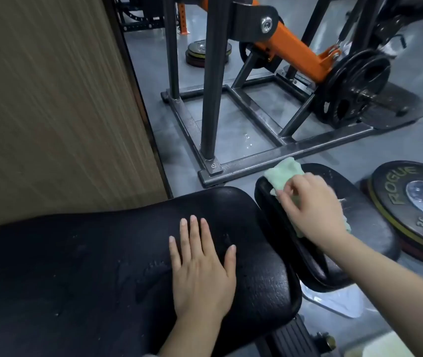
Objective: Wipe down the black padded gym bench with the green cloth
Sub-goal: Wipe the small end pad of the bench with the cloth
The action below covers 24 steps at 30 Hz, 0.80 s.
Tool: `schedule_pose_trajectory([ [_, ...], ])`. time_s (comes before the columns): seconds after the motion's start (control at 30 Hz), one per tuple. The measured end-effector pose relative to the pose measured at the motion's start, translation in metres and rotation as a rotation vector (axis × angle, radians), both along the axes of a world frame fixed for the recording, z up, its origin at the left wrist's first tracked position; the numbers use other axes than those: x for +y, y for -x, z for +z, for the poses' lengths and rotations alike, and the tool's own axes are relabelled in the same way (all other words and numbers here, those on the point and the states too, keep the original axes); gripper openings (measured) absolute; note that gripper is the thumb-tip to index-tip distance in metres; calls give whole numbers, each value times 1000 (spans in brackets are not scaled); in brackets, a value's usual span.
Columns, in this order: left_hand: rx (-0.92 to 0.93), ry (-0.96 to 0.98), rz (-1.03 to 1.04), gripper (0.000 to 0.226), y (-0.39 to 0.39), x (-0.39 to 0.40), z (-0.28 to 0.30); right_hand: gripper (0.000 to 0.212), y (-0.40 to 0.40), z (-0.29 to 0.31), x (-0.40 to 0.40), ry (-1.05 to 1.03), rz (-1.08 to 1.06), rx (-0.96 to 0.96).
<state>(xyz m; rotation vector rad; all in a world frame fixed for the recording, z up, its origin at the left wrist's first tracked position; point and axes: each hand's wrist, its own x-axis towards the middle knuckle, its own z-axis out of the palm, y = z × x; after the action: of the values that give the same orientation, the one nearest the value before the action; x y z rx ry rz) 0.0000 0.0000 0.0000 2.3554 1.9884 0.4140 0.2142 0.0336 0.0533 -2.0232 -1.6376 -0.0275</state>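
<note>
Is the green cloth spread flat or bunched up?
Bunched: the green cloth shows folds under the right hand, which grips it on the seat pad.

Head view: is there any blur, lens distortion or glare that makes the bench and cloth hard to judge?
Head view: the wood-grain panel at left is smeared by motion blur; wide-angle bending curves the machine frame; soft sheen on the large black bench pad and glare on the Rogue plate hub; the green cloth under the right hand is slightly soft, the left hand sharp.
</note>
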Motion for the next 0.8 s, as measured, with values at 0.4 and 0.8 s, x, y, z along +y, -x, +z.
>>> schedule_pose_trajectory([
  [0.4,80,27,-58,85,8,-5,-2,70,-30,-28,-52,288,203,-284],
  [0.8,85,25,-77,85,12,-20,-1,31,-26,12,-37,52,-84,821],
])
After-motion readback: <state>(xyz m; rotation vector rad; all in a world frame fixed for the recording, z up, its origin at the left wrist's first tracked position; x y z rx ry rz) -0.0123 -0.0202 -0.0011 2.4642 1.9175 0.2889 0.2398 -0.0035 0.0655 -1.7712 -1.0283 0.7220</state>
